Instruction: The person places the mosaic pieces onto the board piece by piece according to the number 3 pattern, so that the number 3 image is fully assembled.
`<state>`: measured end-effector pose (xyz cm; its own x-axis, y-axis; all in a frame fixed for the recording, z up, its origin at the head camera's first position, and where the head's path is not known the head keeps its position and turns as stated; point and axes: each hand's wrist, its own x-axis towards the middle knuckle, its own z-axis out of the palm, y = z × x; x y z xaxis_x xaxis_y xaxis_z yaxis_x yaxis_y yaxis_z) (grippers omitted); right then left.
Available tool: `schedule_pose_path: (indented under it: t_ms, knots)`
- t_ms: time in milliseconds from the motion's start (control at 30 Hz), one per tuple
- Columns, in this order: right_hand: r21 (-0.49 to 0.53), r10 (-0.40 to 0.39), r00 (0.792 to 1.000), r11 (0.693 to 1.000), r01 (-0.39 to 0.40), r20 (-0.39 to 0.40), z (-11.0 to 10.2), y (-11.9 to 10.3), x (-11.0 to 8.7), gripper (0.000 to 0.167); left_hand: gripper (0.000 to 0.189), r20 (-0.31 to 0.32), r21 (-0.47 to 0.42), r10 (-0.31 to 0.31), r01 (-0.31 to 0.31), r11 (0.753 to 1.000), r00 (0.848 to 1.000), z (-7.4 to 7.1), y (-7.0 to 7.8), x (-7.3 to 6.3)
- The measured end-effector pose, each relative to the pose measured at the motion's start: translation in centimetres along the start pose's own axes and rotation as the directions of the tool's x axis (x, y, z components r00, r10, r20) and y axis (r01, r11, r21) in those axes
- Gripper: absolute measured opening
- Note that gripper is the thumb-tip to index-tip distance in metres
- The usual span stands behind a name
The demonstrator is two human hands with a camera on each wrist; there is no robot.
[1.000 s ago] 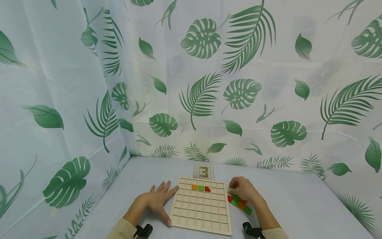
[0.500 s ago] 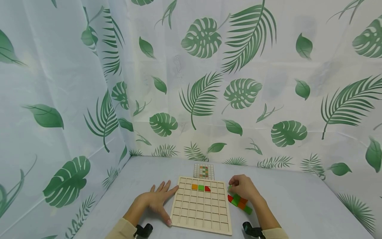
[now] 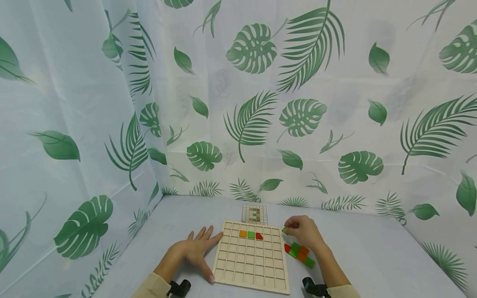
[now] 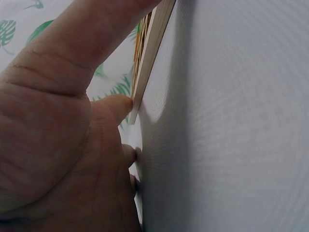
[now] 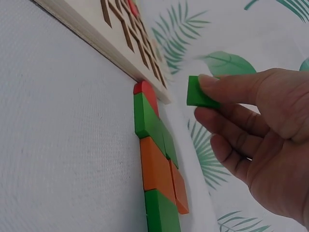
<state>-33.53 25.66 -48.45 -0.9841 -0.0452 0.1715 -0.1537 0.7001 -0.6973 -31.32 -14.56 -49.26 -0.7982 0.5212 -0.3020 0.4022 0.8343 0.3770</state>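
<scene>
A square wooden grid board (image 3: 250, 260) lies on the table with an orange tile (image 3: 243, 234), a green tile (image 3: 251, 235) and a red tile (image 3: 259, 236) with one rounded corner side by side in an upper row. My left hand (image 3: 196, 251) is spread beside the board, thumb and index fingertip touching its left edge. Between thumb and fingers, my right hand (image 3: 303, 232) pinches a green square block (image 5: 199, 92), raised off the table near the board's upper right edge. Below that hand lie loose blocks: a red one (image 5: 147, 96), and several green and orange ones (image 5: 157, 164).
Behind the board lies a small pattern card (image 3: 255, 214) printed with a grid and coloured squares. A leaf-print curtain (image 3: 261, 124) stands behind and to the left of the pale table (image 3: 372, 248). Black wrist cameras (image 3: 180, 287) sit by both sleeves.
My right hand has lifted the green block from beside the pile and moved slightly up and left, toward the board's edge. My left hand and the board stay put.
</scene>
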Motion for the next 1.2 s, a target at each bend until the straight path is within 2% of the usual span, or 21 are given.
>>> schedule_pose_path:
  t_ms: [200, 500, 600, 833, 1200]
  knots:
    - [0.044, -0.04, 0.999, 0.998, 0.04, -0.006, 0.2, -0.4, 0.1, 0.014, 0.134, 0.0, 0.004, 0.002, -0.002, 1.0, 1.0, 0.0, 0.0, 0.0]
    - [0.033, -0.118, 0.993, 0.993, 0.118, -0.007, 0.6, -0.8, 0.0, 0.017, 0.134, -0.004, -0.001, 0.011, -0.011, 1.0, 1.0, -0.1, 0.1, -0.2]
    - [0.044, -0.113, 0.994, 0.993, 0.113, -0.008, 0.8, -1.0, 0.0, 0.017, 0.134, -0.005, 0.001, 0.009, -0.009, 1.0, 1.0, -0.1, 0.1, -0.2]
    - [0.169, -0.083, 0.996, 0.983, 0.077, 0.024, 1.3, -1.4, 0.0, 0.02, 0.134, -0.005, 0.0, 0.002, -0.002, 1.0, 1.0, 0.0, 0.2, -0.2]
    - [0.132, -0.108, 0.994, 0.985, 0.108, -0.007, 2.5, -2.3, 0.0, 0.022, 0.134, -0.003, -0.002, 0.002, -0.003, 1.0, 1.0, -0.1, 0.3, -0.3]
